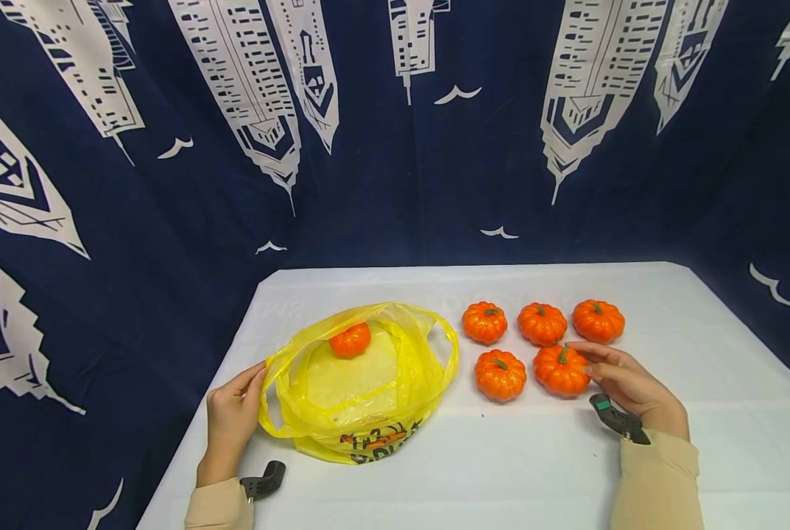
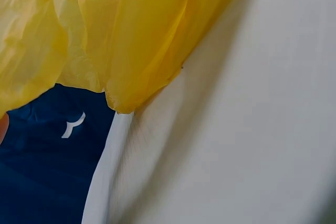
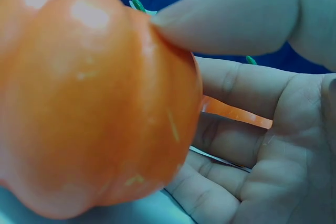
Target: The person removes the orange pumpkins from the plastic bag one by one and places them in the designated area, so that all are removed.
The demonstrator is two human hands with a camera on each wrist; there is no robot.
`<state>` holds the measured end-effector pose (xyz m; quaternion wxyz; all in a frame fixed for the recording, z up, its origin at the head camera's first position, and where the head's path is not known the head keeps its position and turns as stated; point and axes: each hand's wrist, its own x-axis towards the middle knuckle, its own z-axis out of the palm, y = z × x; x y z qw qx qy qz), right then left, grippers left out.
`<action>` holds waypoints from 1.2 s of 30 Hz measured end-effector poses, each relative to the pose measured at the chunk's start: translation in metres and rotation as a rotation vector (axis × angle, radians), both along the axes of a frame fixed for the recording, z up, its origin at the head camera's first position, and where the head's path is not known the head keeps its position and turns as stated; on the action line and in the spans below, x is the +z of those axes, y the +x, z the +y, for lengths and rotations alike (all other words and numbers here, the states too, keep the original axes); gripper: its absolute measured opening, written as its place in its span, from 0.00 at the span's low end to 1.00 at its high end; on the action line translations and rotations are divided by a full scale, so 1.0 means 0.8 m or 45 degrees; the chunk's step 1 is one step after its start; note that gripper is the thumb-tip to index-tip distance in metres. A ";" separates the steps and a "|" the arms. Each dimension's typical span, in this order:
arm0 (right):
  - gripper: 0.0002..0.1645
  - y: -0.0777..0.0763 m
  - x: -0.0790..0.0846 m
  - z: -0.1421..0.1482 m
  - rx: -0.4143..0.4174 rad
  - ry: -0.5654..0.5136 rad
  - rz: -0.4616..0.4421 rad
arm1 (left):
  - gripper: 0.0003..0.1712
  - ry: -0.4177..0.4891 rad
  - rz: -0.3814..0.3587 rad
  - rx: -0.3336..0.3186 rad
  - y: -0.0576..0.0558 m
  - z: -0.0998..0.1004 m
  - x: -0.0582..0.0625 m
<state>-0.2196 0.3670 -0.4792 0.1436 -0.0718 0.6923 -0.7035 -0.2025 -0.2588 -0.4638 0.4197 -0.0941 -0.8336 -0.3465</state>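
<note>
A yellow plastic bag (image 1: 361, 430) lies on the table with its mouth spread wide, and one small orange pumpkin (image 1: 350, 341) is inside by the far rim. My left hand (image 1: 234, 401) pinches the bag's left edge beside a handle loop; in the left wrist view yellow film (image 2: 152, 35) fills the upper left and most of that hand is out of frame. At the right, my right hand (image 1: 633, 383) grips the front-right pumpkin (image 1: 562, 372) from its right side. The right wrist view has the thumb (image 3: 226, 19) on its upper side and the fingers behind it.
Close to the gripped pumpkin stand another front pumpkin (image 1: 500, 375) and a back row: a left pumpkin (image 1: 484, 324), a middle pumpkin (image 1: 542, 324) and a right pumpkin (image 1: 598, 322). A white cloth covers the table (image 1: 501, 471). Behind hangs a dark blue curtain (image 1: 408, 191).
</note>
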 end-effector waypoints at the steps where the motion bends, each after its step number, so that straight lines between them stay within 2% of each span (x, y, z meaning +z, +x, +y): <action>1: 0.25 0.000 0.000 0.000 -0.003 -0.005 -0.003 | 0.11 0.002 0.004 -0.004 0.000 0.000 0.000; 14: 0.25 0.000 -0.001 0.000 0.035 -0.093 0.026 | 0.12 -0.014 0.029 -0.005 0.000 0.000 0.000; 21: 0.25 0.000 0.001 -0.001 0.019 -0.059 0.017 | 0.11 -0.009 0.040 -0.014 -0.001 0.001 -0.001; 31: 0.22 -0.002 0.002 -0.002 -0.023 0.084 -0.003 | 0.11 -0.017 0.044 -0.015 -0.001 -0.002 -0.003; 36: 0.22 0.000 0.006 -0.005 -0.073 0.059 -0.014 | 0.11 -0.026 0.041 -0.018 -0.003 -0.003 -0.004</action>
